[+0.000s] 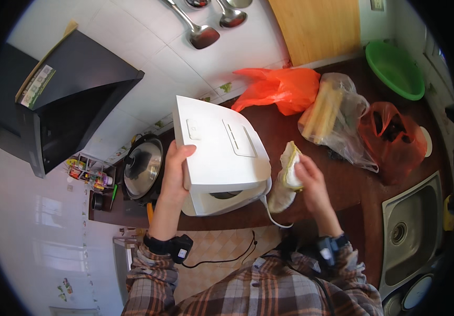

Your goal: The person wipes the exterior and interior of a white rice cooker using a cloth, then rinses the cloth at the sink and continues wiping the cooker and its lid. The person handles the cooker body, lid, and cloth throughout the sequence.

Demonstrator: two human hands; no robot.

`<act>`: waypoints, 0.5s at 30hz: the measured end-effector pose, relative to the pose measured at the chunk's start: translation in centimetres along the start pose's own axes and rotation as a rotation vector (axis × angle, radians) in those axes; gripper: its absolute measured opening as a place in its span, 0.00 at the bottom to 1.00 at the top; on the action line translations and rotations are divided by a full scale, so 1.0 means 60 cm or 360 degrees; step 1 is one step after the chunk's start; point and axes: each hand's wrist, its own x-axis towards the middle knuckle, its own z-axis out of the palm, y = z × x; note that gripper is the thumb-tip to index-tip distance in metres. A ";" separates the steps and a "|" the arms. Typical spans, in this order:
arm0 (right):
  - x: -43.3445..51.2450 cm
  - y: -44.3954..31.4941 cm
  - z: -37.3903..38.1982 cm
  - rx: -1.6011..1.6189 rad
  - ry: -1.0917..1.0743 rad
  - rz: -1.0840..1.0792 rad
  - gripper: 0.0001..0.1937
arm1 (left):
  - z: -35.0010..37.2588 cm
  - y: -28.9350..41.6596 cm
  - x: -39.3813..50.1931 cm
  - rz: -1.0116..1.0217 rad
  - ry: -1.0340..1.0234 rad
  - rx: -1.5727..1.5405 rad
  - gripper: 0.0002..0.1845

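Tilted in front of me is a white electric appliance (215, 162), which looks like a rice cooker. A small button panel and a slotted vent mark its white top face. My left hand (174, 172) grips the left edge of that face, thumb on top and fingers out of sight behind. Below the face's near edge a gap shows part of a dark round shape inside. A white power cord (270, 215) hangs from the right side. My right hand (311, 177) pinches a folded whitish cloth (284, 193) with yellow-green edging, held just right of the appliance.
Along the back of the dark red counter (337, 189) lie an orange plastic bag (282, 87), a clear bag of yellowish sticks (323, 112), a red bag (394, 142) and a green basin (394, 71). A steel sink (412, 229) is at right, a lidded wok (144, 168) at left, beneath a range hood (80, 87).
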 end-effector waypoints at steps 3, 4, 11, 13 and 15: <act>0.023 0.038 0.077 -0.1236 0.0174 -0.0340 0.11 | -0.001 0.000 -0.004 0.0039 -0.0010 -0.0035 0.32; 0.021 0.040 0.093 -0.1295 0.0176 -0.0502 0.10 | 0.001 -0.001 -0.005 0.0028 -0.0018 -0.0063 0.32; 0.028 -0.013 0.181 -0.1246 -0.0250 -0.0465 0.05 | 0.006 0.001 -0.014 -0.0013 0.0062 -0.0099 0.31; 0.042 -0.032 0.194 -0.1318 -0.0014 -0.0120 0.05 | 0.005 0.002 -0.015 -0.0011 0.0100 -0.0105 0.33; 0.053 -0.036 0.214 -0.1381 -0.0352 -0.0667 0.06 | 0.003 0.002 -0.014 -0.0005 0.0127 -0.0112 0.34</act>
